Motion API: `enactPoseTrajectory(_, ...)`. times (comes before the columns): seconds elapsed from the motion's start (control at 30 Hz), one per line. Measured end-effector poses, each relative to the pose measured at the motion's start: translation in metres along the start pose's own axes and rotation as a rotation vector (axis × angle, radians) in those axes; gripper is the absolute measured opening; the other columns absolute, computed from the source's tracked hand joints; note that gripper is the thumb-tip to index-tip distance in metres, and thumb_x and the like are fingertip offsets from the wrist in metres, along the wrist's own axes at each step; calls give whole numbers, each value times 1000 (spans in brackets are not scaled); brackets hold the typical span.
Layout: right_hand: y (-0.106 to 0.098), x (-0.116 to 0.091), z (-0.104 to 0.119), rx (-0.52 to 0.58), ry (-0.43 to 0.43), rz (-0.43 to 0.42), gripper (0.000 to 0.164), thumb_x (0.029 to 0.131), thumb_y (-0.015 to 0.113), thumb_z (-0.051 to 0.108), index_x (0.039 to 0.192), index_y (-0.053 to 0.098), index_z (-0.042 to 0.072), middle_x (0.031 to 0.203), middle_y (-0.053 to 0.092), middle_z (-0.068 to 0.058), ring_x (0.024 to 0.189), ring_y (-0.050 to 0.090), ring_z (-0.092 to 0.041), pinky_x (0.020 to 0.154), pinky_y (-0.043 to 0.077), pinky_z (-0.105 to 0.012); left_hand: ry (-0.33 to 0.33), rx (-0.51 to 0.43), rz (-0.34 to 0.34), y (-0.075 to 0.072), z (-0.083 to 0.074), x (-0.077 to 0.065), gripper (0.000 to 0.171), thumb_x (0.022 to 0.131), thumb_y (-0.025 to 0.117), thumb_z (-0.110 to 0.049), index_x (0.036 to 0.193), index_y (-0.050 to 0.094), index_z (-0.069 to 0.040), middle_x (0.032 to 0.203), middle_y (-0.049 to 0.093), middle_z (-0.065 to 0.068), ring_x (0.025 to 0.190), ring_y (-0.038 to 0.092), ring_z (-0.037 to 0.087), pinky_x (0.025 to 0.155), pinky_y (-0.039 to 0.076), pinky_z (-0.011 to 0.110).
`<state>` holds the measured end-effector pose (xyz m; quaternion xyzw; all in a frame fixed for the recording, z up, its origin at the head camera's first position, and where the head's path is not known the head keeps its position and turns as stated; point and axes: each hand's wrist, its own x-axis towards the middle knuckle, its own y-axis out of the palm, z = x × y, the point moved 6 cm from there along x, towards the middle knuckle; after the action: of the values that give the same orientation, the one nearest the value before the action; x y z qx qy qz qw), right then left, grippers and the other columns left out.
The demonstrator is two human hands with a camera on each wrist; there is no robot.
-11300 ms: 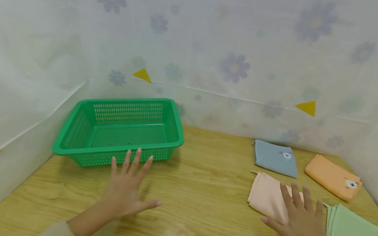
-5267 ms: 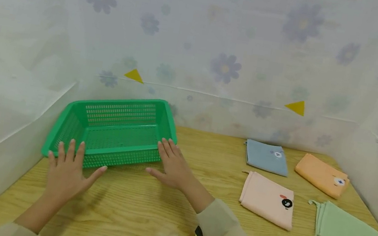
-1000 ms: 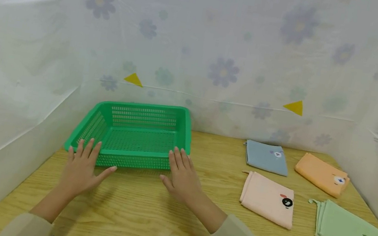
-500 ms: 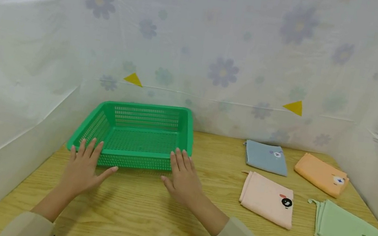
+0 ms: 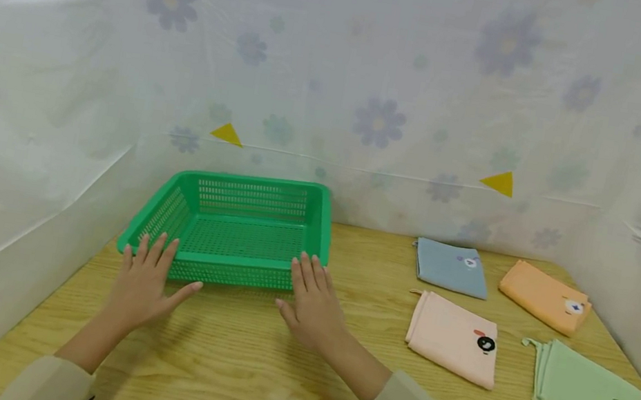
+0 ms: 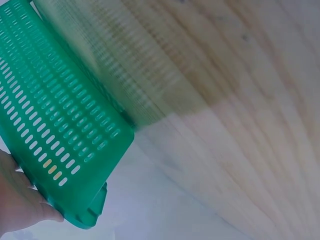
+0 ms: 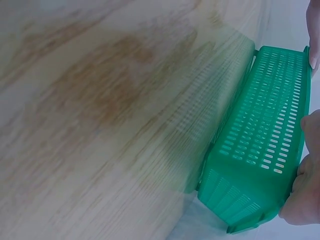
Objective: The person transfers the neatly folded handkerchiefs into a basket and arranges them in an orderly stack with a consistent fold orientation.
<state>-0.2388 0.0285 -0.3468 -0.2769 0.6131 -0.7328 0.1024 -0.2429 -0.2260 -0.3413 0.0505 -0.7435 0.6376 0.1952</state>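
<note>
A green plastic basket with slotted walls stands on the wooden table at the left, nothing inside it. My left hand lies at its near left corner, fingers straight and spread over the rim, thumb pointing right. At the near right corner my right hand rests straight fingers on the rim. Fingers of the left hand show along the rim in the left wrist view. The right wrist view has the right hand against the rim, with the basket's slotted side facing the camera.
On the right of the table lie folded cloths: blue, orange, pink and green. A white flowered sheet closes off the back and both sides, close behind the basket.
Both hands went to the basket's near corners. The basket has shifted right and turned squarer to the back sheet, still creeping right over the last second. The cloths have stayed put.
</note>
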Motion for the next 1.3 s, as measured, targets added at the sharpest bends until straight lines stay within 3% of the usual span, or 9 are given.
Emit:
enactPoseTrajectory(0.33, 0, -3, -2, -17, -6, -12, 68, 98, 41, 41, 146, 22, -4, 153, 20, -20, 142, 17, -34, 115, 20, -47, -5, -10, 24, 2, -1, 2, 92, 85, 50, -62, 144, 26, 4, 147, 23, 31, 135, 14, 54, 106, 10, 69)
enactPoseTrajectory(1.3, -3, -12, -4, -79, -27, -81, 67, 95, 48, 39, 143, 29, -5, 149, 29, -22, 139, 26, -36, 113, 24, -48, 25, -26, 10, 4, -8, 3, 92, 84, 52, -61, 143, 27, 5, 147, 24, 31, 134, 14, 55, 105, 10, 70)
